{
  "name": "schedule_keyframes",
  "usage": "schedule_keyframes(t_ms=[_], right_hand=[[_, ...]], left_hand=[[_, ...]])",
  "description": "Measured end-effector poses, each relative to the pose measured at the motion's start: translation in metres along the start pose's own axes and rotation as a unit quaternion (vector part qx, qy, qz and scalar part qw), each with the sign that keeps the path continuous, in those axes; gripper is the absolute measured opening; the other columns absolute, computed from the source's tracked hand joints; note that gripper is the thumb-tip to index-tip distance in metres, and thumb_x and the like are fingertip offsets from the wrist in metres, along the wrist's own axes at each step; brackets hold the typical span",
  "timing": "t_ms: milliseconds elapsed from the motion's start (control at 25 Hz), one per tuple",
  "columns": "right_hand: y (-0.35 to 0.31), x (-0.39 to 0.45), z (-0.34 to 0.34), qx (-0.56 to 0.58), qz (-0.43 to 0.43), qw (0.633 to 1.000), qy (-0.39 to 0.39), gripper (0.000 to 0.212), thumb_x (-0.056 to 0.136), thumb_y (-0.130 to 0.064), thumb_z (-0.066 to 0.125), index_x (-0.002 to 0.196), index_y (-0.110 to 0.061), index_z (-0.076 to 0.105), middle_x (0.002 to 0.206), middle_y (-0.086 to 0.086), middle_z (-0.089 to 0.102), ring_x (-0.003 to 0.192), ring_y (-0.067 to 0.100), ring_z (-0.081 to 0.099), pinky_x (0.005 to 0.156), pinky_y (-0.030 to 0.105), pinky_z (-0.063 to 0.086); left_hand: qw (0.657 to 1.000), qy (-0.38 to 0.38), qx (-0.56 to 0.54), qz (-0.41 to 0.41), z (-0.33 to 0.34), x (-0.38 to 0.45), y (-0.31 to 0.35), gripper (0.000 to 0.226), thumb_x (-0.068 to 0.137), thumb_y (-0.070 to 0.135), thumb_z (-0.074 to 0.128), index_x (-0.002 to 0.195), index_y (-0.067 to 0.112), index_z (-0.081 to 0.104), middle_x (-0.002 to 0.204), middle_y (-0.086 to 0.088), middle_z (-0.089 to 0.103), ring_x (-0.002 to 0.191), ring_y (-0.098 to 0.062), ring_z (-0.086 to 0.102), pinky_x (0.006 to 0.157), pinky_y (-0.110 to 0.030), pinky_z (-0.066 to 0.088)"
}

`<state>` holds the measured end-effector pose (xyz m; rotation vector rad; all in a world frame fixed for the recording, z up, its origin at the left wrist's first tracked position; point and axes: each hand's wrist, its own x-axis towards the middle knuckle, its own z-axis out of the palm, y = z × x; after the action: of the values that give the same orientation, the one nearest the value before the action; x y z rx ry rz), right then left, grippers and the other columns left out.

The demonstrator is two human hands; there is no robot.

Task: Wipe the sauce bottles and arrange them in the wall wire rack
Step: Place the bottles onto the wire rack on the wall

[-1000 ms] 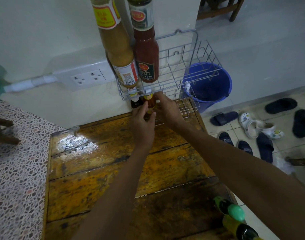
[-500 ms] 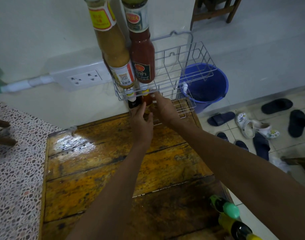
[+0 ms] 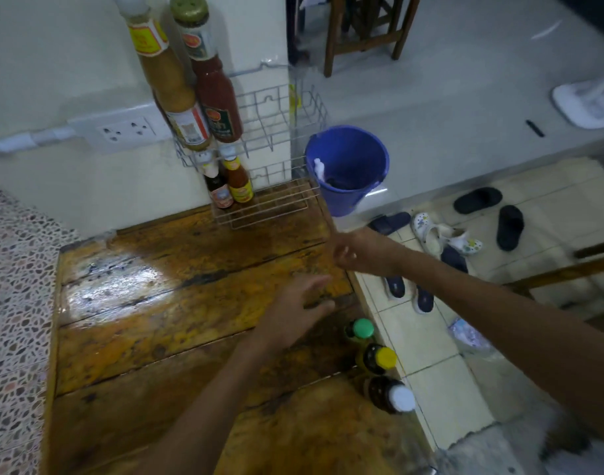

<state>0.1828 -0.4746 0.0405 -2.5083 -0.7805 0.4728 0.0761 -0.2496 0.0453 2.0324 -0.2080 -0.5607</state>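
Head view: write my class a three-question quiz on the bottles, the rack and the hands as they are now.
1. True or false: both hands, left and right, are empty.
2. How many bottles stand on the lower shelf of the wire rack?
A) none B) two C) four
3. Fill in: three bottles wait at the wooden table's right edge, capped green, yellow and ____.

Key: 1 true; 2 B; 3 white.

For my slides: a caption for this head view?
Both hands, left and right, empty over the wooden table; four bottles in the wire rack.
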Motion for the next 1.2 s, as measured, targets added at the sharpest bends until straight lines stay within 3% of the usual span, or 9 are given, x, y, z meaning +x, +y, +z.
schedule_keyframes(t_ms=[120,320,440,600,720,840,960,1080,1200], right_hand=[[0.017,-0.082,0.019,0.033,0.023,0.996,-0.075,0.031,0.089,-0.029,0.073,0.119,-0.029,0.063,0.103,-0.011,0.073,0.09,0.001,0.068,0.08,0.028,0.058],[0.012,-0.123,0.064,0.124,0.02,0.991,-0.039,0.052,0.083,-0.025,0.072,0.132,-0.034,0.06,0.115,-0.011,0.071,0.096,0.007,0.069,0.082,0.032,0.058],[0.009,-0.119,0.072,0.164,0.025,0.986,-0.004,0.049,0.085,-0.029,0.074,0.132,-0.026,0.062,0.116,-0.009,0.072,0.103,0.004,0.068,0.087,0.032,0.057],[0.007,-0.108,0.075,0.167,0.044,0.985,0.002,0.041,0.085,-0.027,0.074,0.124,-0.035,0.062,0.111,-0.009,0.073,0.098,0.004,0.069,0.087,0.038,0.059],[-0.013,-0.071,0.053,0.173,0.045,0.983,0.039,0.041,0.087,-0.035,0.074,0.122,-0.043,0.055,0.106,-0.013,0.071,0.094,0.003,0.068,0.085,0.033,0.058],[-0.031,-0.004,0.025,0.147,0.013,0.98,0.131,0.038,0.09,-0.034,0.071,0.126,-0.029,0.061,0.108,-0.009,0.071,0.092,0.007,0.068,0.079,0.03,0.057],[-0.038,0.082,0.006,0.124,0.006,0.967,0.223,0.04,0.09,-0.021,0.072,0.128,-0.018,0.061,0.114,0.002,0.071,0.097,0.018,0.067,0.078,0.031,0.052],[-0.033,0.156,0.008,0.105,0.026,0.965,0.238,0.045,0.091,-0.018,0.071,0.134,-0.02,0.056,0.122,0.006,0.068,0.104,0.021,0.065,0.087,0.038,0.056],[-0.02,0.205,0.025,0.09,0.057,0.967,0.231,0.042,0.093,-0.02,0.07,0.133,-0.015,0.057,0.115,0.009,0.071,0.099,0.026,0.068,0.082,0.043,0.057]], left_hand=[[0.996,-0.073,0.039,0.041,0.046,-0.024,0.001,0.064,0.091,0.013,0.078,0.147,0.034,0.055,0.144,0.016,0.053,0.13,0.005,0.048,0.103,-0.005,0.038],[0.997,-0.034,0.063,0.039,0.072,-0.026,0.006,0.06,0.092,0.013,0.076,0.145,0.035,0.057,0.147,0.017,0.056,0.133,0.007,0.046,0.108,-0.009,0.036],[0.998,0.01,0.062,0.018,0.071,-0.024,0.014,0.048,0.095,0.014,0.072,0.138,0.031,0.062,0.141,0.014,0.063,0.13,0.0,0.053,0.111,-0.024,0.044],[0.998,0.055,0.02,0.0,0.059,-0.022,0.021,0.045,0.099,0.019,0.066,0.141,0.035,0.059,0.143,0.016,0.061,0.131,-0.001,0.054,0.113,-0.033,0.047],[0.992,0.124,0.014,0.017,0.026,-0.001,0.033,0.048,0.099,0.019,0.067,0.142,0.036,0.059,0.142,0.014,0.061,0.122,0.005,0.055,0.105,-0.019,0.049],[0.98,0.197,-0.01,0.03,-0.025,0.032,0.04,0.053,0.097,0.013,0.07,0.146,0.028,0.057,0.144,0.008,0.062,0.126,-0.001,0.056,0.098,-0.008,0.045],[0.96,0.276,-0.032,0.033,-0.074,0.069,0.031,0.052,0.097,0.019,0.072,0.146,0.025,0.057,0.139,0.005,0.066,0.128,-0.008,0.06,0.105,-0.03,0.053],[0.944,0.328,0.002,0.034,-0.11,0.108,0.009,0.05,0.097,0.027,0.072,0.145,0.021,0.059,0.137,0.001,0.066,0.125,-0.012,0.061,0.104,-0.038,0.055],[0.942,0.334,0.021,0.006,-0.129,0.141,-0.02,0.054,0.099,0.03,0.07,0.149,0.018,0.054,0.141,-0.003,0.065,0.128,-0.018,0.062,0.105,-0.042,0.055]])
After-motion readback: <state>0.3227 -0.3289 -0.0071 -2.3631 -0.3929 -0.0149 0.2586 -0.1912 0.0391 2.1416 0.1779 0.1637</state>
